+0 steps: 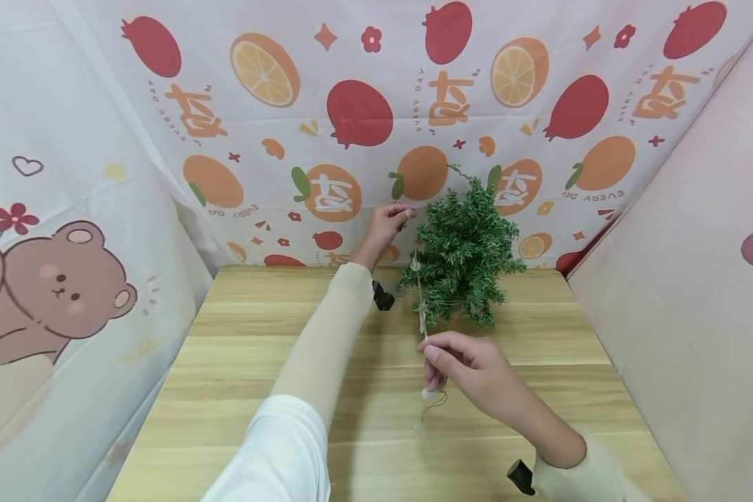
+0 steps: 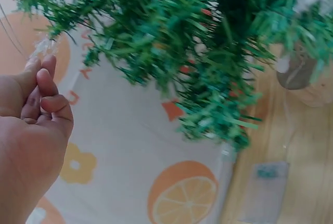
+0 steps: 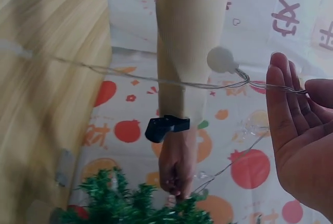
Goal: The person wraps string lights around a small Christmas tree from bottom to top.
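Note:
A small green artificial Christmas tree (image 1: 467,251) stands toward the back of the table. A thin wire light string (image 1: 422,307) with clear ornaments runs along its near left side. My left hand (image 1: 385,226), left of the tree, pinches the string beside a clear ornament (image 2: 42,47) close to a branch tip. In front of the tree my right hand (image 1: 470,366) pinches the wire (image 3: 208,86) between thumb and fingers. A round white piece (image 3: 221,60) and a loose length of wire hang below that hand. The wire between both hands crosses in front of the branches.
The wooden table (image 1: 257,390) lies beneath, with patterned cloth (image 1: 360,111) hanging behind and at both sides. A pale flat box (image 2: 266,190) lies on the table near the tree's base (image 2: 315,91). Each wrist bears a black camera mount (image 1: 384,296).

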Demonstrator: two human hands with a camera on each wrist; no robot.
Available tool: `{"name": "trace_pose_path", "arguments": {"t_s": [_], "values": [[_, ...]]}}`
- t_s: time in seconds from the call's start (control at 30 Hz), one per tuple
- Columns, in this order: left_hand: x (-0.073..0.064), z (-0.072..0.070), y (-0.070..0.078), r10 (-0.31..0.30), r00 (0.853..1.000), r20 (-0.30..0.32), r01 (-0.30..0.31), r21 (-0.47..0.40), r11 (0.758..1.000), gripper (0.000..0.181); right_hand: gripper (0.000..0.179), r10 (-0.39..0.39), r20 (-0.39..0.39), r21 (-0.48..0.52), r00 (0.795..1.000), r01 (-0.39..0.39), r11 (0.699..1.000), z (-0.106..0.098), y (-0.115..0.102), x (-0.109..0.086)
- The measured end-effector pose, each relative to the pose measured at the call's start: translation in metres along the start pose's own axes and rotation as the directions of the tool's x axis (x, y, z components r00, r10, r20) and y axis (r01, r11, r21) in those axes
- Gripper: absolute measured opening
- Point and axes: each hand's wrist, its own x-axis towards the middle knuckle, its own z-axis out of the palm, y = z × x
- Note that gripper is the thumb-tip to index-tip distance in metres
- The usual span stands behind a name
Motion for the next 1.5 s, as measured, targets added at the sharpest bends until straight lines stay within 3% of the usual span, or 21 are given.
{"name": "trace_pose_path", "arguments": {"t_s": [0.1, 0.37, 0.53, 0.8, 1.07, 1.3, 1.5], "values": [[-0.005, -0.001, -0.005, -0.019, 1.000, -0.018, 0.019, 0.005, 1.000, 0.021, 0.023, 0.022, 0.013, 0.003, 1.000, -0.022, 1.000, 0.000, 0.007, -0.004], [-0.010, 0.004, -0.016, -0.038, 0.999, 0.012, 0.037, 0.116, 0.993, 0.029, 0.024, 0.064, -0.020, -0.002, 0.998, -0.064, 0.998, -0.008, 0.021, -0.014], [-0.015, 0.003, -0.021, -0.045, 0.999, 0.011, 0.044, 0.108, 0.993, 0.032, 0.024, 0.059, -0.063, -0.002, 0.996, -0.060, 0.998, -0.016, 0.026, -0.017], [-0.018, 0.003, -0.025, -0.004, 1.000, 0.011, 0.002, 0.131, 0.991, 0.026, 0.023, 0.069, -0.102, -0.003, 0.992, -0.070, 0.998, -0.021, 0.031, -0.019], [-0.023, -0.004, -0.030, 0.007, 0.999, 0.032, -0.012, 0.141, 0.990, 0.036, 0.023, 0.087, -0.121, -0.020, 0.989, -0.090, 0.996, -0.024, 0.032, -0.019], [-0.046, -0.015, -0.037, 0.000, 1.000, -0.003, 0.000, 0.061, 0.998, 0.037, 0.024, 0.109, -0.139, -0.031, 0.984, -0.114, 0.993, -0.028, 0.028, -0.023], [-0.089, -0.016, -0.033, 0.010, 1.000, -0.025, -0.009, 0.035, 0.999, 0.029, 0.027, 0.064, -0.139, -0.057, 0.988, -0.072, 0.996, -0.031, 0.020, -0.026]]}}
